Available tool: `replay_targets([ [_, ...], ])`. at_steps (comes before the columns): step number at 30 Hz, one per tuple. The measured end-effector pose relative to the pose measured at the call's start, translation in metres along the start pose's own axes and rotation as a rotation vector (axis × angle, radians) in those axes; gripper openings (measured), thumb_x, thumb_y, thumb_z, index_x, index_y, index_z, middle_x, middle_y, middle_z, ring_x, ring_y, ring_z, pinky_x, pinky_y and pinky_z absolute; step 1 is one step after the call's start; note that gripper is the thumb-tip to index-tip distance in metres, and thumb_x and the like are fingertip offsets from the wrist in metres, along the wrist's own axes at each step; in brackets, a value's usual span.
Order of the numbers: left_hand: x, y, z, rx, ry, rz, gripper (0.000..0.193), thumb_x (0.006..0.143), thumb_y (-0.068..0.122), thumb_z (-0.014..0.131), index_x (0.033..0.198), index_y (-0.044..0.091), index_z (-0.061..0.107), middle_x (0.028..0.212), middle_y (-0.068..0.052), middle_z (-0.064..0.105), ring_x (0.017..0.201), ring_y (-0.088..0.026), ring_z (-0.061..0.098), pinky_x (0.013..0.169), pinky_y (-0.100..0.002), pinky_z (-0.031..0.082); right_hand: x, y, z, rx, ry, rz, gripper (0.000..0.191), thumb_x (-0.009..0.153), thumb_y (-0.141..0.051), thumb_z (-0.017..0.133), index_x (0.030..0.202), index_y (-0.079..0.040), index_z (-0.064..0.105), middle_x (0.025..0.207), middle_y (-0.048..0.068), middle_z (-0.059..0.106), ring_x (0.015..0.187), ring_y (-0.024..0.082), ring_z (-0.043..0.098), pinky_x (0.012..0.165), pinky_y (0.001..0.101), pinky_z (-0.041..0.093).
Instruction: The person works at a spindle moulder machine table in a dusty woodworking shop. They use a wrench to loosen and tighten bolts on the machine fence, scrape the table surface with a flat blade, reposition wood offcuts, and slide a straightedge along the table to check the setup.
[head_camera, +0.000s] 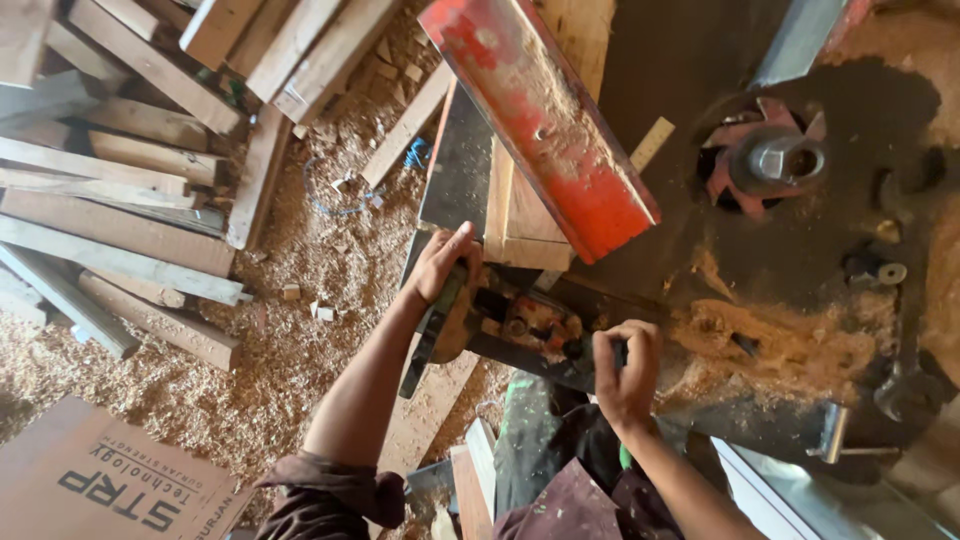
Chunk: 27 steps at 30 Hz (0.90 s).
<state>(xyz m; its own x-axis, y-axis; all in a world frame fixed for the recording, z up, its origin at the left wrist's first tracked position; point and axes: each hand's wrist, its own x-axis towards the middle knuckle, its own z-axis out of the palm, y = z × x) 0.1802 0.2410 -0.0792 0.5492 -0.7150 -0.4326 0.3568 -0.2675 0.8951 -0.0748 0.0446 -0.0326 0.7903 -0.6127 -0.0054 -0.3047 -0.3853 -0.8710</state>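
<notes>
My left hand (443, 262) grips a dark lever handle (430, 335) at the left edge of a woodworking machine table (690, 230). My right hand (626, 368) is closed around a small dark knob (580, 349) on the machine's front edge. A long red metal guard (545, 115), dusted with sawdust, slants above the table. Under it lie pale wooden boards (520, 225). A pink-bladed cutter head (770, 160) sits in a round opening in the table, to the right.
Sawdust (790, 345) is heaped on the table by my right hand. Planks (120, 190) are stacked on the shaving-covered floor to the left. A brown cardboard sheet (110, 480) lies at the lower left. A wrench (900, 385) rests at the table's right.
</notes>
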Motion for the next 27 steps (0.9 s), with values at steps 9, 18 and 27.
replay_targets([
  [9, -0.075, 0.05, 0.002, 0.175, 0.621, 0.06, 0.038, 0.105, 0.038, 0.054, 0.103, 0.005, 0.074, 0.101, -0.007, 0.076, 0.092, -0.016, 0.068, 0.084, -0.031, 0.054, 0.034, -0.066, 0.052, -0.694, -0.557, -0.515, 0.009, 0.088, -0.015, 0.069, 0.088, -0.007, 0.07, 0.089, 0.006, 0.064, 0.093, 0.024, 0.061, 0.083, 0.0408, 0.048],
  [18, -0.14, 0.004, 0.028, 0.524, 0.833, 0.183, 0.035, 0.104, 0.041, 0.057, 0.097, 0.009, 0.069, 0.09, -0.004, 0.07, 0.081, -0.015, 0.065, 0.075, -0.031, 0.054, 0.047, -0.056, 0.073, -0.387, -0.793, 0.006, 0.025, 0.106, -0.011, 0.05, 0.087, -0.004, 0.065, 0.081, 0.009, 0.065, 0.07, 0.025, 0.064, 0.061, 0.0408, 0.055],
  [27, -0.131, 0.016, 0.061, 0.547, 0.898, 0.125, 0.032, 0.104, 0.034, 0.055, 0.103, 0.005, 0.068, 0.1, -0.011, 0.066, 0.096, -0.028, 0.061, 0.086, -0.04, 0.047, 0.08, -0.07, 0.035, -0.005, -0.351, -0.182, 0.016, 0.087, -0.012, 0.079, 0.097, -0.003, 0.07, 0.087, 0.013, 0.075, 0.078, 0.024, 0.074, 0.063, 0.0349, 0.057],
])
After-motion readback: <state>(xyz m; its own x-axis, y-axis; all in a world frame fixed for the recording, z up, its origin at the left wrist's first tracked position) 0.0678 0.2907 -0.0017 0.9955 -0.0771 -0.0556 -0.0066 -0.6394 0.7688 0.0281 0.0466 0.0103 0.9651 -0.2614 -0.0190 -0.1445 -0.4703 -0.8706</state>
